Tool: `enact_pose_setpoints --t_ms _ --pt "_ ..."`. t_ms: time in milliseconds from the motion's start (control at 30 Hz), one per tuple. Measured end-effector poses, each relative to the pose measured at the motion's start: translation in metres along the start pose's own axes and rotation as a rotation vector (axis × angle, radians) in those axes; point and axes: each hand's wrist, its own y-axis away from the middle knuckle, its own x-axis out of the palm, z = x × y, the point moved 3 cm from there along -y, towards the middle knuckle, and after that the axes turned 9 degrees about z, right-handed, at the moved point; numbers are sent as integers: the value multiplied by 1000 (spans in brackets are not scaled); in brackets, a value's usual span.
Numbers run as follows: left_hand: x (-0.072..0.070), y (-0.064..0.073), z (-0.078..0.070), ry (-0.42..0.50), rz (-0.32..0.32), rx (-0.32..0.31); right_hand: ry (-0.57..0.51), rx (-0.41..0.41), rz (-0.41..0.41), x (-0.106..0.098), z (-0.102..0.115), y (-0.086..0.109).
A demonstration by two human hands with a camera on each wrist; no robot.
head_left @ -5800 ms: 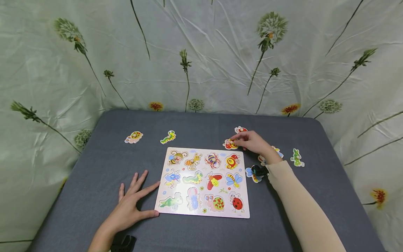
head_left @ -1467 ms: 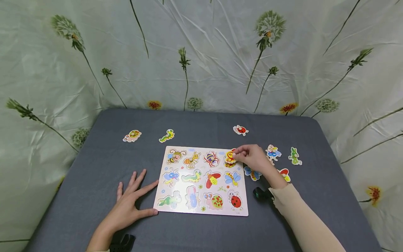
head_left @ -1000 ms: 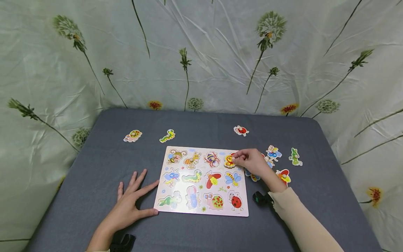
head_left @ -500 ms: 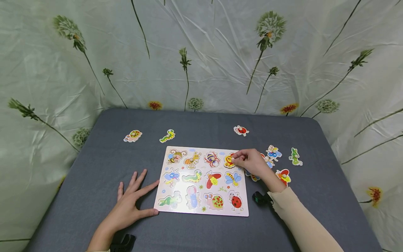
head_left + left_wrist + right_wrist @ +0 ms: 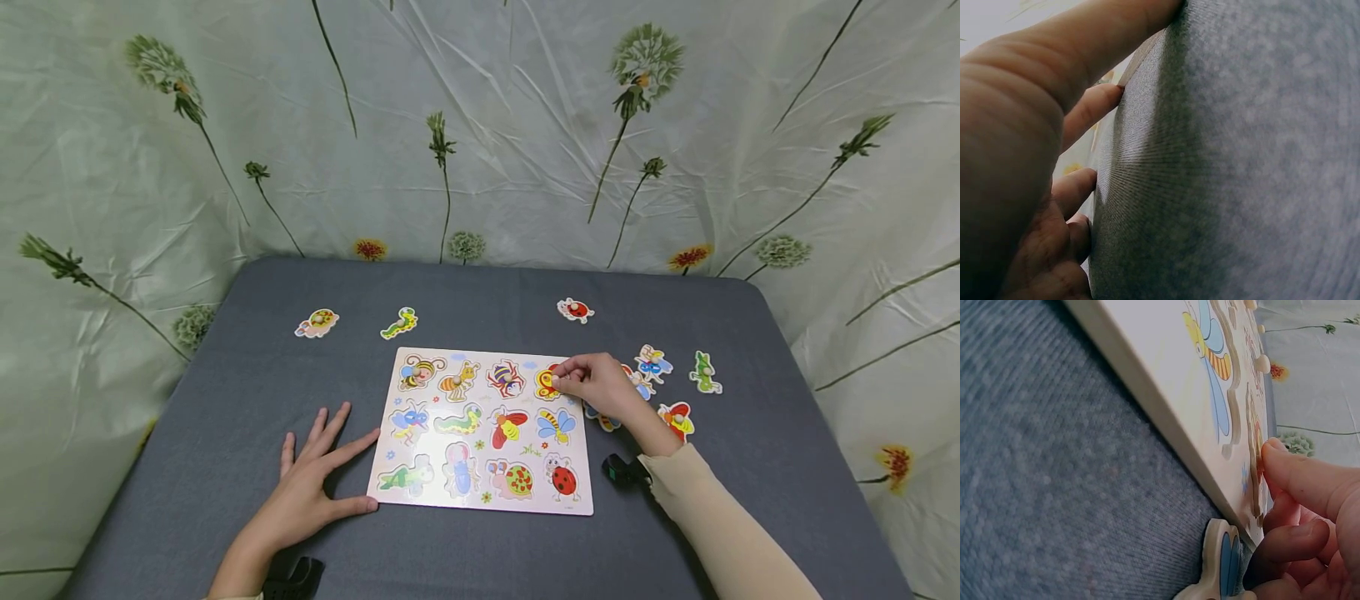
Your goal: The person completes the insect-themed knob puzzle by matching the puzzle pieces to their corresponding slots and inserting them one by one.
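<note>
My right hand [image 5: 596, 383] pinches the knob of a red and yellow butterfly puzzle piece [image 5: 545, 384] at the upper right corner of a pink wooden peg puzzle board [image 5: 540, 504]. The piece lies over the recess there, partly hidden by the fingers. In the right wrist view, the thumb [image 5: 1300, 478] presses in at the piece, close over the board's surface. My left hand [image 5: 300, 496] is spread on the cloth, index finger and thumb touching the board's left edge. A bee [image 5: 418, 373], a hornet-like piece [image 5: 459, 383] and a spider [image 5: 505, 380] sit in the top row.
Loose pieces lie around the board: a snail [image 5: 317, 323], a caterpillar [image 5: 399, 323], a ladybug [image 5: 576, 311], a grasshopper [image 5: 705, 372], a blue-winged insect [image 5: 652, 364], and a red-winged one [image 5: 677, 421]. A blue-winged piece [image 5: 1229, 556] lies against the board's right edge.
My right hand has carried the butterfly piece from the cloth behind the board to the upper right recess. Over the last second it has stayed almost still. The left hand has not moved.
</note>
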Motion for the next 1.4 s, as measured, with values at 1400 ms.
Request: enact_pose_setpoints --t_ms 1400 --pt "1 1 -2 -11 2 -1 -12 -55 64 -26 -2 7"
